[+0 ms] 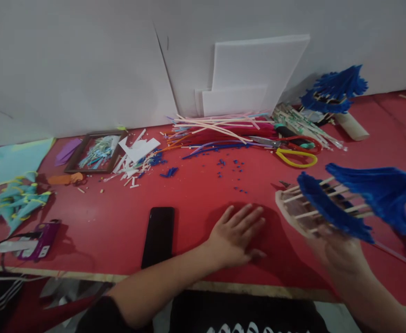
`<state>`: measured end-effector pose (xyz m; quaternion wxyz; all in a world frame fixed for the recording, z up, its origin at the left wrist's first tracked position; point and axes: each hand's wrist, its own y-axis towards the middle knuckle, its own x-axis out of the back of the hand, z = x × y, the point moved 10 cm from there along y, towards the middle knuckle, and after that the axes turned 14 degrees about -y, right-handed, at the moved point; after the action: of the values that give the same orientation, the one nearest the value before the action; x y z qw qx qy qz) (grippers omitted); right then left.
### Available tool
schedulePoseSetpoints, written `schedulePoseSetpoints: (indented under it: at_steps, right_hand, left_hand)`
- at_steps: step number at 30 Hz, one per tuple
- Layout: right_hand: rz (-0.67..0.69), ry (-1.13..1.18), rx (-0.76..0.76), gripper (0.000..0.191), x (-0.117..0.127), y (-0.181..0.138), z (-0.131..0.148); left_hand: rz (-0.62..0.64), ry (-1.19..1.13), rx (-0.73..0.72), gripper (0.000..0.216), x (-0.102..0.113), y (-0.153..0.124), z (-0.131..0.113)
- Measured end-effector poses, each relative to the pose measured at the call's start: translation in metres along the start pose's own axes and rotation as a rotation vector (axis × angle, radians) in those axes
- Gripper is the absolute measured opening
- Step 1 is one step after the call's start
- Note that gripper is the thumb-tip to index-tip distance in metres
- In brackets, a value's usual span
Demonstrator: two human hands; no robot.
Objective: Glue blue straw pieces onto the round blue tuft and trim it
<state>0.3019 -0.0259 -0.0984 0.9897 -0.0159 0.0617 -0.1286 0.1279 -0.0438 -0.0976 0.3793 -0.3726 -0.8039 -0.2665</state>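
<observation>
My left hand (236, 236) is spread palm down just over or on the red tabletop (196, 194), with nothing in its fingers; whether it touches is hard to tell. A model pagoda (335, 203) with blue roofs, pale stick pillars and a light round base is gripped in my right hand (338, 245). It is tipped on its side, base toward the left, blue peaked roof toward the right. My right fingers are partly hidden behind it. Small blue clippings (237, 169) lie beyond my left hand.
A black phone (158, 236) lies left of my left forearm. Scissors (293, 150) with red and yellow handles rest near a pile of pipe cleaners (220, 127). Another blue-roofed model (335, 90) stands at back right. White boards (255, 74) lean on the wall. A purple power strip (43, 240) sits left.
</observation>
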Motion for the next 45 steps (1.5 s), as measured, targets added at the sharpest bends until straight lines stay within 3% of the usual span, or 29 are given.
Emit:
schedulePoseSetpoints:
  at_steps: [3, 5, 10, 13, 15, 18, 19, 22, 24, 26, 29, 32, 34, 37, 42, 45]
  right_hand:
    - [-0.066, 0.042, -0.025, 0.054, -0.001, 0.004, 0.014]
    - [-0.094, 0.092, -0.08, 0.058, -0.004, 0.005, 0.018]
    - [-0.162, 0.258, -0.193, 0.067, -0.007, 0.003, 0.024]
    - [-0.099, 0.284, -0.154, 0.062, -0.012, 0.008, 0.029]
    - [-0.066, 0.295, -0.13, 0.058, -0.015, 0.014, 0.031]
    - [-0.102, 0.302, -0.138, 0.058, -0.018, 0.025, 0.031]
    - [-0.118, 0.303, -0.147, 0.058, -0.02, 0.029, 0.032]
    - [-0.124, 0.298, -0.174, 0.056, -0.031, 0.038, 0.034]
    - [-0.097, 0.297, -0.183, 0.056, -0.039, 0.043, 0.035]
    - [-0.077, 0.298, -0.183, 0.055, -0.045, 0.046, 0.033]
    - [-0.067, 0.291, -0.185, 0.046, -0.043, 0.049, 0.028]
    - [-0.018, 0.189, -0.154, 0.044, -0.04, 0.052, 0.028]
    - [0.001, 0.124, -0.121, 0.046, -0.039, 0.053, 0.031]
    - [-0.081, 0.155, -0.166, 0.049, -0.034, 0.055, 0.027]
    - [-0.15, 0.224, -0.225, 0.056, -0.045, 0.06, 0.024]
    - [-0.142, 0.231, -0.224, 0.059, -0.05, 0.063, 0.026]
  left_hand:
    - [0.127, 0.113, -0.062, 0.065, -0.019, 0.018, -0.003]
    - [0.148, 0.154, 0.021, 0.06, -0.01, 0.03, 0.012]
    - [-0.036, 0.254, 0.373, 0.058, 0.064, 0.038, 0.076]
    - [-0.145, 0.294, 0.471, 0.058, 0.088, 0.026, 0.079]
    - [-0.068, 0.264, 0.255, 0.062, 0.062, 0.025, 0.04]
    - [0.118, 0.243, -0.246, 0.071, -0.009, 0.009, -0.045]
    - [0.117, 0.254, -0.371, 0.07, -0.027, 0.001, -0.067]
    - [0.101, 0.266, -0.43, 0.051, -0.058, -0.003, -0.083]
    - [0.13, 0.256, -0.381, 0.051, -0.06, 0.004, -0.07]
    - [0.177, 0.235, -0.336, 0.051, -0.048, 0.012, -0.045]
    - [0.152, 0.176, -0.005, 0.055, 0.002, 0.022, 0.031]
    - [0.002, 0.233, 0.245, 0.064, 0.064, 0.014, 0.1]
    - [-0.107, 0.265, 0.38, 0.075, 0.093, 0.007, 0.129]
    - [-0.147, 0.268, 0.4, 0.074, 0.093, 0.014, 0.126]
    - [0.12, 0.177, 0.076, 0.07, 0.021, 0.076, 0.055]
    - [0.169, 0.177, 0.053, 0.058, 0.012, 0.11, 0.051]
